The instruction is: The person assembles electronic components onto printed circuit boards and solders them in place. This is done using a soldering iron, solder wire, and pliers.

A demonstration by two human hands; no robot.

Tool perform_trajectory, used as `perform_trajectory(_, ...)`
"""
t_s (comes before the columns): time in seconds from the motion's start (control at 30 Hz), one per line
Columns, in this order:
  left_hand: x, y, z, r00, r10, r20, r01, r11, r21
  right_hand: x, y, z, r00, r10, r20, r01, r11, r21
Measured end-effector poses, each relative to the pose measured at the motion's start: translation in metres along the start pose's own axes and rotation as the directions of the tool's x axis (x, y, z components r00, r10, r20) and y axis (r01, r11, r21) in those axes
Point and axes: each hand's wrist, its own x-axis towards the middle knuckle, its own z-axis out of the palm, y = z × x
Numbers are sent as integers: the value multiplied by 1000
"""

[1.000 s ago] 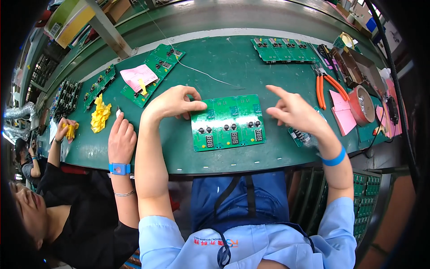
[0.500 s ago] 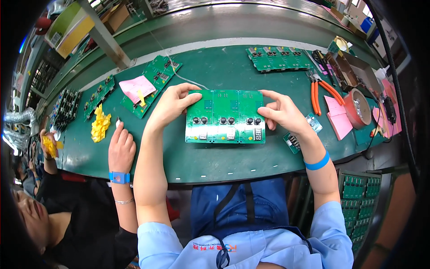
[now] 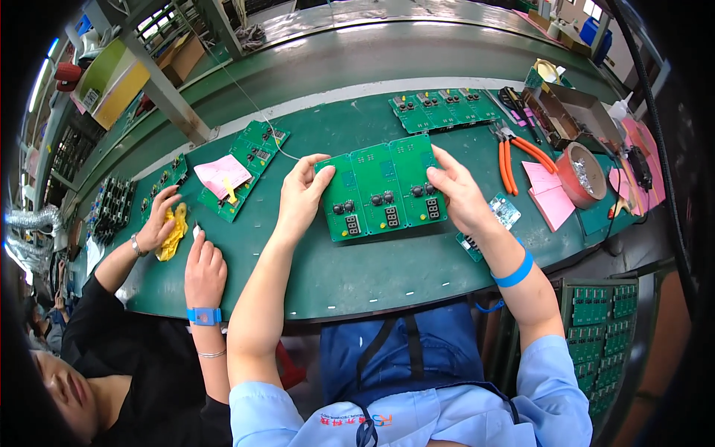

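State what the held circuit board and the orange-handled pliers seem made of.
Circuit board: likely rigid laminate, smooth green, looking flat though held by its edges. Pliers: jaws apparently metal, greyish; handles smooth, evenly orange, so plastic or rubber.

Both hands pinching, thumbs angled inward, forearms slanting forward

A rectangular green circuit board is held up over the worktop, between the left hand at one short edge and the right hand at the other. Its component face is upward, its right end slanting away from the person. Two seams divide it into three matching sections, each with two black buttons and a digit display near the lower edge
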Motion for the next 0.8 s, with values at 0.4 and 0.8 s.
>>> perform_trajectory(0.4,-14,21,19,692,719,58,-580,507,638,-1,1,29,970,-229,-79,196,934,-298)
perform_trajectory(0.8,-19,22,11,646,763,-5,-623,532,573,9,-13,80,948,-296,115,315,826,-468)
